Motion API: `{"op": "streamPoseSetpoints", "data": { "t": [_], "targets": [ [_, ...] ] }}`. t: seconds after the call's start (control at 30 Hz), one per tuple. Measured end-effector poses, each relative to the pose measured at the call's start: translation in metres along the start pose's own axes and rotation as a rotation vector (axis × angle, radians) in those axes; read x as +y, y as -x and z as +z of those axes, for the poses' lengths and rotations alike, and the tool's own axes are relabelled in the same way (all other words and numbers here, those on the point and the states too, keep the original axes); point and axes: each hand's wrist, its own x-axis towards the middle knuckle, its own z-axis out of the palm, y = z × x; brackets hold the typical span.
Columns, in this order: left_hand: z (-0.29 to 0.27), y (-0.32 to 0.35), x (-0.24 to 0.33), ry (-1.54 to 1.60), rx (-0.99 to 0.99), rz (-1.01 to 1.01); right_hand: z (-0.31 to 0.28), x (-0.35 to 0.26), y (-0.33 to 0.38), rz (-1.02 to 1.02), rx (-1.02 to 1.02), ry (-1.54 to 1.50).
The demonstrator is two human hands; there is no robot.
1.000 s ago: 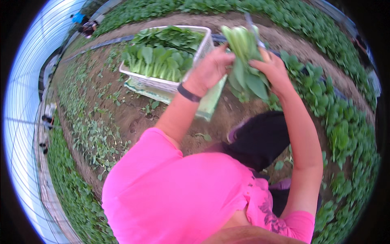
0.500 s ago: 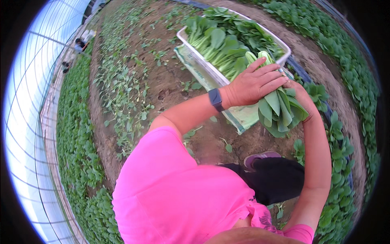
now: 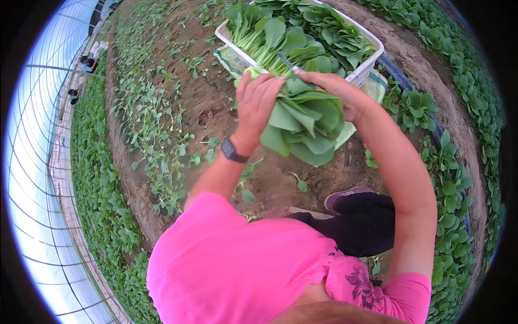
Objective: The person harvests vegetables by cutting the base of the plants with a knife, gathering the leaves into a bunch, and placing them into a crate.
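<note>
A bunch of leafy greens (image 3: 305, 121) hangs in front of me, its pale stalks pointing up and away to the left, its broad leaves toward me. My left hand (image 3: 256, 105), with a dark watch on the wrist, is closed round the stalk side of the bunch. On the other side my right hand (image 3: 332, 89) holds a small knife (image 3: 286, 60), the blade pointing up and left past the stalks. That hand's palm also lies against the leaves; its lower fingers are hidden. Just beyond, a white crate (image 3: 372, 46) holds rows of cut greens (image 3: 270, 38).
Under the crate lies a white and green sack (image 3: 229, 60). Bare soil (image 3: 216, 102) with scattered loose leaves spreads left. Beds of growing greens (image 3: 97, 162) run along both sides. A strip of dark plastic (image 3: 396, 70) edges the right bed. Two people (image 3: 88, 63) are far off at left.
Both hands and the bunch have moved left. My left hand has gone from lying over the bunch to gripping its left side; the knife blade now shows in my right hand.
</note>
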Motion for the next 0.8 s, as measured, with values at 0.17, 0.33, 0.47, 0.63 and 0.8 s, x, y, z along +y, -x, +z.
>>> {"op": "streamPoseSetpoints", "data": {
  "t": [0.17, 0.33, 0.47, 0.63, 0.8],
  "targets": [
    [0.011, 0.013, -0.016, -0.028, 0.035, -0.053, -0.023, 0.005, -0.027, -0.124, 0.151, -0.074],
    [0.008, 0.026, -0.081, 0.071, 0.03, -0.221, -0.041, 0.016, -0.048, -0.328, 0.41, 0.209],
    [0.019, -0.012, -0.169, 0.587, 0.198, -0.578, -0.07, 0.068, -0.081, -0.442, 0.551, 0.8],
    [0.052, -0.089, -0.342, 0.238, 0.194, -0.671, -0.065, 0.07, -0.117, -0.739, 0.567, 1.174],
    [0.126, -0.094, -0.365, -0.325, -0.104, -0.67, -0.093, 0.097, -0.128, -0.682, 0.609, 1.262]
  ]
}}
